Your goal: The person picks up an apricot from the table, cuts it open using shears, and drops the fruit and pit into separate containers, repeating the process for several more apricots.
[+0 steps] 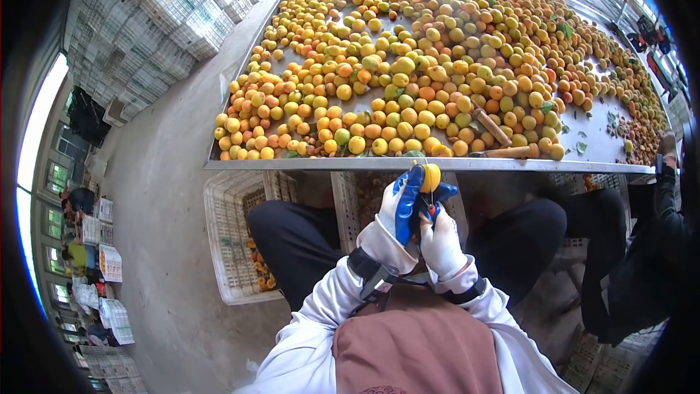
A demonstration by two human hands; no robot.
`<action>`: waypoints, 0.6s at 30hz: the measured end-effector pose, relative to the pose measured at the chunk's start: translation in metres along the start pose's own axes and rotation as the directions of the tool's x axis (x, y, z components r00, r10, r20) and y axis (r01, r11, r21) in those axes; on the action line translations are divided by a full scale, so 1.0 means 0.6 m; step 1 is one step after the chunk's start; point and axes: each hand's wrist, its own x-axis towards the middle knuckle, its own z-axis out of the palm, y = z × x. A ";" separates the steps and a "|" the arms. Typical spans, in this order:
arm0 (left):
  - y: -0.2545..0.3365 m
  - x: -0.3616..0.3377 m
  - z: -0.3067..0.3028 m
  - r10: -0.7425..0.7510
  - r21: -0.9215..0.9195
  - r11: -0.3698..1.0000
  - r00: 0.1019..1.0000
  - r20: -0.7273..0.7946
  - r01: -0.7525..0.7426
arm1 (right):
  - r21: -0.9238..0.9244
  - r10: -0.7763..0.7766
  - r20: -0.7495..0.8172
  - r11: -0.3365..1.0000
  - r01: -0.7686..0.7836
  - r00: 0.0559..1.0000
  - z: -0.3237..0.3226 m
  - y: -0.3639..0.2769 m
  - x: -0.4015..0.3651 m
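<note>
My left hand point(410, 204), in a white glove with blue coating, grips a yellow apricot point(431, 177) just beyond the table's near edge. Close beside it, my right hand point(442, 242), in a white glove, is closed around a small tool with a red part point(432, 210). The tool's thin tip reaches up to the fruit. Beyond both hands, many yellow, orange and green apricots point(403, 66) lie on the metal table point(594, 128). Two wooden-handled tools point(510, 152) rest near its front edge.
White plastic crates point(237, 277) stand under the table by my legs, one holding cut fruit. A co-worker's dark-clothed legs and arm point(642, 263) are close on the right. Another person sits across the table. Crate stacks point(160, 14) rise at the upper left.
</note>
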 end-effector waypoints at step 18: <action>-0.052 0.034 -0.024 -0.249 -0.098 0.965 0.967 -0.048 0.244 | 0.673 0.204 0.402 0.595 -0.439 0.893 -0.008 0.042 0.000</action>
